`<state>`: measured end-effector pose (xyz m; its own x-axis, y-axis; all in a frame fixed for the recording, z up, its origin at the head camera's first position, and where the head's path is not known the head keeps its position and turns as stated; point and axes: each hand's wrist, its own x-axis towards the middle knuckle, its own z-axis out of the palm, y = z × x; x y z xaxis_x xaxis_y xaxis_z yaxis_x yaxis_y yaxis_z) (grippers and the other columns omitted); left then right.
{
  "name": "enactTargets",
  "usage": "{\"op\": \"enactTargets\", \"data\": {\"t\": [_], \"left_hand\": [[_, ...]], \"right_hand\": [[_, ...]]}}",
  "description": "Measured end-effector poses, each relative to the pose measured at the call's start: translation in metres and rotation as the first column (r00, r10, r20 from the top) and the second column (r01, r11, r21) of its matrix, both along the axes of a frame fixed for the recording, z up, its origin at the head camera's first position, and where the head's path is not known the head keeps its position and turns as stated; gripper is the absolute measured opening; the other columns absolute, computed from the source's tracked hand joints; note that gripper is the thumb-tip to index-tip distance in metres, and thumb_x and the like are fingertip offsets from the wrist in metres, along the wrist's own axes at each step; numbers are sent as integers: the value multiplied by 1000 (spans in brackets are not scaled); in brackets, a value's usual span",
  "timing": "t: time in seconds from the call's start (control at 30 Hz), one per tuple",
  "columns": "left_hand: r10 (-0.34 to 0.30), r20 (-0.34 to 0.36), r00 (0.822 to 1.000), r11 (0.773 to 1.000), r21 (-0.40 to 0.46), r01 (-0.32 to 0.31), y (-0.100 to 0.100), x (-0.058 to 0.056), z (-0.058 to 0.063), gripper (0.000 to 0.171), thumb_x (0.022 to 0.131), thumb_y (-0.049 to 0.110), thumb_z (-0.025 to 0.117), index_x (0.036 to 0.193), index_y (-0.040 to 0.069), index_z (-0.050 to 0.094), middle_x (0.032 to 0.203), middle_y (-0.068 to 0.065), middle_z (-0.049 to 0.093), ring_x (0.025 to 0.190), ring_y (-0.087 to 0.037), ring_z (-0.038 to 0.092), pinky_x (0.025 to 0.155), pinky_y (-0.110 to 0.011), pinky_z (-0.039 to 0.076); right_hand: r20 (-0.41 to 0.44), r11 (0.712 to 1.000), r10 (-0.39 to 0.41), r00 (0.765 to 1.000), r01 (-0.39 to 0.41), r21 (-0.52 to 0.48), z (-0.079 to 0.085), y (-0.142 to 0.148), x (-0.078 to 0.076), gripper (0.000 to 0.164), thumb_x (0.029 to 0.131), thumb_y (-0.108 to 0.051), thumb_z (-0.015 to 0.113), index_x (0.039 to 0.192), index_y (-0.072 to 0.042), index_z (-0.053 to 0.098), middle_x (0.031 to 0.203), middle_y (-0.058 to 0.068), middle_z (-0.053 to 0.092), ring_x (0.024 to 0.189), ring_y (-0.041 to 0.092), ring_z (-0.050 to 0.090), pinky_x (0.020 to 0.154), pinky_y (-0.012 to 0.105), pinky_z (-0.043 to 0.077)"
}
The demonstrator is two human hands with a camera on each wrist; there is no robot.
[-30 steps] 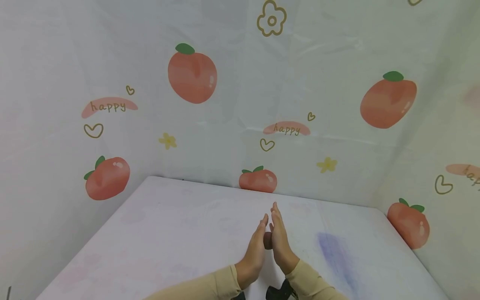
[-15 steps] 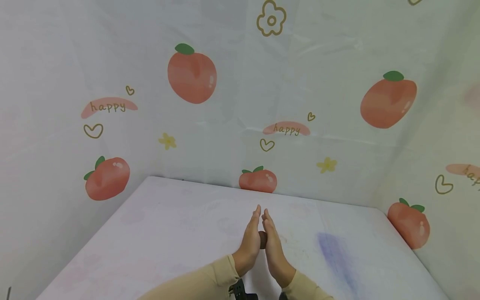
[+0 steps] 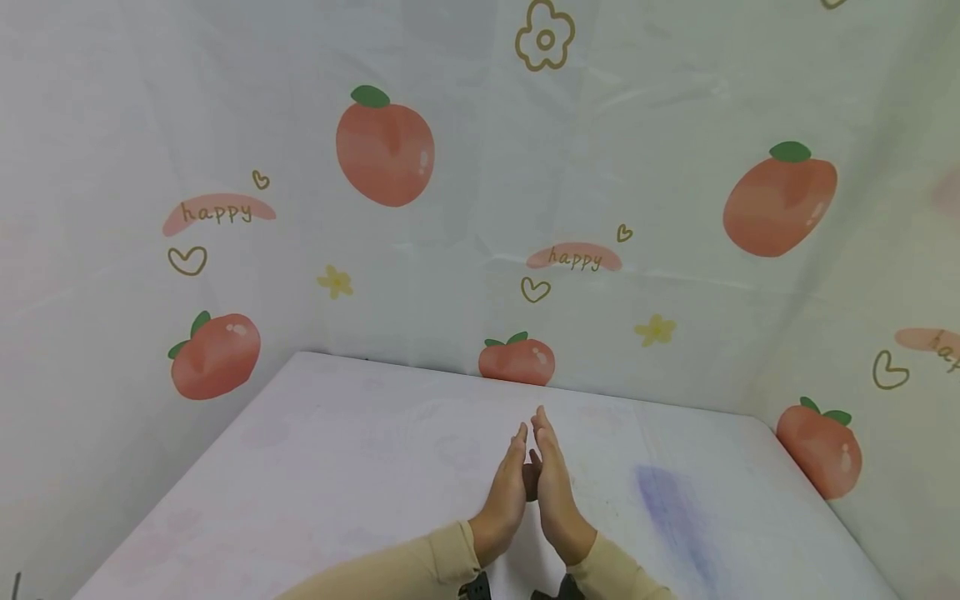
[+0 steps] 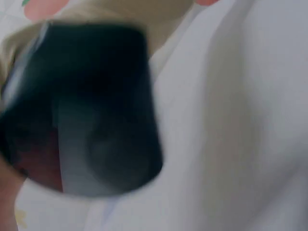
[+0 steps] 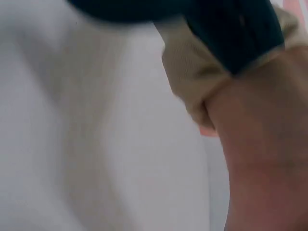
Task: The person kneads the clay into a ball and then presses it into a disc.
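In the head view a small brown rounded lump point(image 3: 531, 482) sits between my two palms, mostly covered by them; its material is too small to make out. The left hand point(image 3: 502, 498) presses on it from the left with straight fingers pointing away from me. From the right, my right hand point(image 3: 558, 504) presses flat against it, its fingertips reaching slightly farther forward than the left ones. Both hands are held over the white table point(image 3: 360, 467). Neither wrist view shows the lump; the right wrist view has a bare wrist point(image 5: 260, 134) and a beige cuff point(image 5: 192, 77).
A dark wrist-worn device point(image 4: 106, 86) fills much of the left wrist view. Behind the table hangs a pale curtain point(image 3: 450, 208) printed with peaches and hearts. A purple smear point(image 3: 675, 517) marks the tabletop to the right of the hands.
My palms slide against each other around the brown lump: the left hand went forward and then back, the right hand back and then forward. The lump stays between them.
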<state>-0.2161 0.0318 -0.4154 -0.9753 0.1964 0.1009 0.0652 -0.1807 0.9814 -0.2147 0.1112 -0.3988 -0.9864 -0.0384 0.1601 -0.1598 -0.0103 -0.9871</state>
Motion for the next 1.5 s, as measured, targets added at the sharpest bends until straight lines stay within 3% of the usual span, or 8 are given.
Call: {"op": "enactTargets", "data": {"t": [0.1,0.4,0.83,1.0,1.27,1.5], "left_hand": [[8,-15,1000,1000,-9,-9,0,2,2,55,107,33,19,154,3,20,162,-14,12,149,-34,1,119,-56,1],[1,-5,1000,1000,23,-1,0,1,5,55,107,32,19,154,4,18,162,-14,10,149,-31,1,119,-55,3],[22,-37,999,999,-29,-23,2,-1,0,52,107,24,22,154,2,18,161,-13,15,149,-31,6,119,-54,6],[20,-37,999,1000,-13,-20,3,0,-2,52,107,23,22,153,0,17,161,-14,15,149,-31,6,120,-53,7],[25,-44,999,999,-24,-26,4,0,-3,53,108,26,23,153,-1,17,161,-15,16,149,-32,7,119,-54,9],[25,-45,999,1000,6,-25,3,-2,-5,59,108,32,24,151,-8,14,160,-20,15,148,-33,7,118,-55,10]], "right_hand": [[5,1000,-5,1000,5,-12,-2,2,-3,56,107,-31,22,156,-5,10,162,17,10,150,31,6,120,52,9],[15,1000,-7,1000,7,9,-4,0,-3,56,107,-31,22,156,-6,11,162,14,10,150,31,6,120,52,8],[12,1000,-1,1000,0,12,-4,-2,-2,56,107,-30,21,155,-2,11,161,19,11,149,34,6,119,54,4],[12,1000,9,1000,-9,-3,-3,-2,-2,57,107,-31,21,155,-3,10,162,18,9,149,34,5,119,54,4],[19,1000,18,1000,-18,-11,-3,-2,-1,57,107,-30,21,155,-3,8,162,19,7,149,35,4,119,54,6],[20,1000,18,1000,-18,4,-5,0,-2,57,107,-32,20,155,-4,8,162,17,7,149,33,2,119,55,3]]}}
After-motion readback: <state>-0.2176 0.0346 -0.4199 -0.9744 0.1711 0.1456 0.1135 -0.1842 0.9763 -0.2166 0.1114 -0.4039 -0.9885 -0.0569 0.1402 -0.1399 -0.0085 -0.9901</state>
